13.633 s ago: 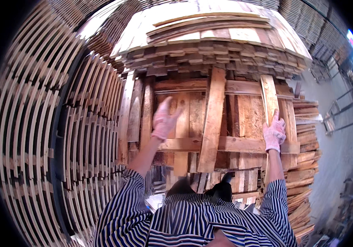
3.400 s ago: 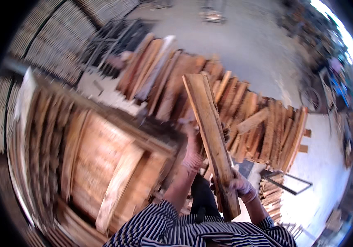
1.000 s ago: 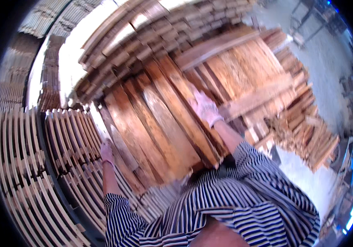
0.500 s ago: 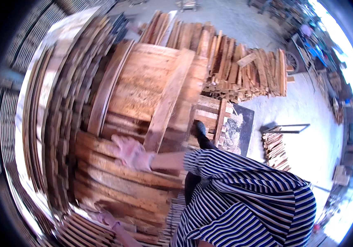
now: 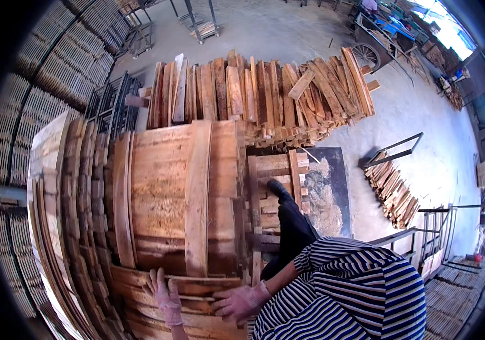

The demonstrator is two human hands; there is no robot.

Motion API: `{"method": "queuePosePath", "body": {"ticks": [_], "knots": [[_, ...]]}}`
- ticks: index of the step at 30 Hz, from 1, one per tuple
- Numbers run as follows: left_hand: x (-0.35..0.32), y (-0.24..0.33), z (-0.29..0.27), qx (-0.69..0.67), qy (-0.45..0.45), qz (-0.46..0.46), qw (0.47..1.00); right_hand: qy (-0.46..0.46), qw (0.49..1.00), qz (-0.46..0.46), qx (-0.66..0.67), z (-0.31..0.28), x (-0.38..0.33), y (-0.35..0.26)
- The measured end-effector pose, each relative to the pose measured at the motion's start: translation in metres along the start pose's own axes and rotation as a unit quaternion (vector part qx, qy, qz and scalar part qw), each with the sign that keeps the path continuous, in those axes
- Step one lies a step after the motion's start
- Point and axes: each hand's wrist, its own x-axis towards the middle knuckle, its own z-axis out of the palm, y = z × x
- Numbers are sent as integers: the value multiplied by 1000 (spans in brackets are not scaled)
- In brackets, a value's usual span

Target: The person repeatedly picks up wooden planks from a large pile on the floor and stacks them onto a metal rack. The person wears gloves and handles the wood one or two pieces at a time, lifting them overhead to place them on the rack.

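Both my hands wear thin pinkish gloves and rest over a row of reddish-brown wooden boards [image 5: 140,311] at the lower middle. My left hand [image 5: 166,297] has its fingers spread, pointing away from me, at the boards' far edge. To its right, my right hand [image 5: 239,303] lies flat on the boards with fingers apart, pointing left. Neither hand grips anything. Just beyond them lies a broad wooden panel [image 5: 160,195] of planks, crossed by a raised batten [image 5: 198,187] and another strip [image 5: 122,198] at its left side.
Tall stacked boards [image 5: 81,215] line the left. A pile of wooden slats [image 5: 236,93] stands beyond the panel. My shoe [image 5: 278,190] is beside a dark mat [image 5: 338,181] with sawdust. Farther right are a metal frame [image 5: 395,150] and a bundle of sticks [image 5: 392,195].
The view has swung, so the panel now sits straighter and lower. My right hand has drawn back toward my body, and my hands are closer together.
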Motion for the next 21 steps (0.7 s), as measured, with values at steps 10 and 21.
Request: {"method": "queuePosePath", "body": {"ticks": [10, 21], "knots": [[132, 389, 28, -624, -2, -137, 769, 107, 909, 401, -34, -307, -190, 151], [588, 565, 346, -257, 112, -191, 941, 134, 676, 720, -81, -471, -397, 406]]}}
